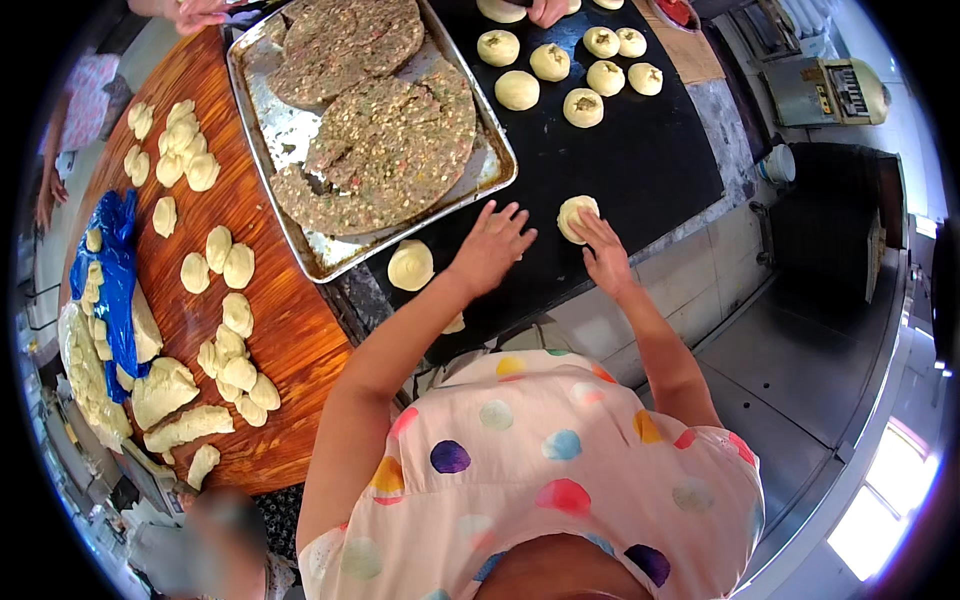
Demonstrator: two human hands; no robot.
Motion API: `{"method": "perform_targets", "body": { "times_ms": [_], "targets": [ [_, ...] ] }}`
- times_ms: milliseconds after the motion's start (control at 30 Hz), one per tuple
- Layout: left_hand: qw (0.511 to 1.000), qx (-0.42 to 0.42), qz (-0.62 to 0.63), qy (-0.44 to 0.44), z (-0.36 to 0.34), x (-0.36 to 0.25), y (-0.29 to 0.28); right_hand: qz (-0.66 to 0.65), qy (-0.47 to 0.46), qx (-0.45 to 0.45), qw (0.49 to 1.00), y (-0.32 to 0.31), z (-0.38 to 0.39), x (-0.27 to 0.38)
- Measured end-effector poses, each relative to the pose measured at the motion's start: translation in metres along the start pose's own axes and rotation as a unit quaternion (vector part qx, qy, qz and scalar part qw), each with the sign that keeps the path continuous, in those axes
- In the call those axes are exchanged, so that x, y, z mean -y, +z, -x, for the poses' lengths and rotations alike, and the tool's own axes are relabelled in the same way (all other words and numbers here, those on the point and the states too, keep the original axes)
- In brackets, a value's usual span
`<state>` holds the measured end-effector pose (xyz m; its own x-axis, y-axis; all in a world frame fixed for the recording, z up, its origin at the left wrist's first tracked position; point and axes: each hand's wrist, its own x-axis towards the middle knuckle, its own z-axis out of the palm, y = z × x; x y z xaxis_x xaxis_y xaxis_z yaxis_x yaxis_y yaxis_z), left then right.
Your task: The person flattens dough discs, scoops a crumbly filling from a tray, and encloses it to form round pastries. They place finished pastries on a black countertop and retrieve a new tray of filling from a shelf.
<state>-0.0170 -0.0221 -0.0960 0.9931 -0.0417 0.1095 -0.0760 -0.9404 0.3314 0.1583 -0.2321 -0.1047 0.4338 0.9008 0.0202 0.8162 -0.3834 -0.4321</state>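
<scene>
On the black work surface (640, 170), my right hand (604, 252) rests its outstretched fingers on the right side of a flattened round dough piece (574, 218). My left hand (492, 248) is palm down to the left of it, fingers spread; a small pale bit shows by its fingertips, and whatever lies beneath the palm is hidden. Left of my left wrist sits a smooth dough ball (410, 265). Partly covered by my left forearm is another dough piece (455, 324). Several round filled buns (583, 107) with pinched tops stand farther off, some showing dark filling.
A metal tray (300, 262) of minced filling (392, 150) overlaps the wooden table (300, 330), where dough pieces (237, 315) and a blue plastic bag (118, 270) lie. Another person's hand (548, 11) reaches in at the far edge. A metal counter (790, 350) stands right.
</scene>
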Motion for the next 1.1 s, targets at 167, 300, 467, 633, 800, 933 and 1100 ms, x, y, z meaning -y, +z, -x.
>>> {"method": "perform_targets", "body": {
  "times_ms": [167, 300, 467, 633, 800, 933, 1100],
  "targets": [
    [0.993, 0.104, 0.034, -0.051, 0.001, 0.023, 0.008, -0.267, 0.279, -0.176, 0.906, -0.001, -0.044, -0.015],
    [0.973, 0.137, 0.072, -0.171, 0.018, 0.009, -0.013, -0.011, 0.357, -0.112, 0.927, 0.068, -0.089, -0.021],
    [0.959, 0.014, 0.136, -0.248, 0.04, -0.002, -0.029, 0.18, 0.276, -0.067, 0.942, 0.07, -0.095, 0.001],
    [0.939, -0.048, 0.2, -0.277, 0.042, -0.015, -0.051, 0.202, 0.212, -0.056, 0.955, 0.058, -0.091, -0.006],
    [0.943, -0.091, 0.189, -0.26, 0.046, -0.024, -0.085, 0.186, 0.183, -0.051, 0.964, 0.06, -0.091, -0.021],
    [0.889, -0.096, 0.289, -0.342, 0.075, -0.032, -0.094, 0.025, 0.226, -0.127, 0.966, 0.073, -0.089, -0.067],
    [0.843, -0.107, 0.358, -0.387, 0.084, -0.036, -0.092, 0.215, 0.172, -0.102, 0.956, 0.051, -0.112, -0.051]
  ]
}}
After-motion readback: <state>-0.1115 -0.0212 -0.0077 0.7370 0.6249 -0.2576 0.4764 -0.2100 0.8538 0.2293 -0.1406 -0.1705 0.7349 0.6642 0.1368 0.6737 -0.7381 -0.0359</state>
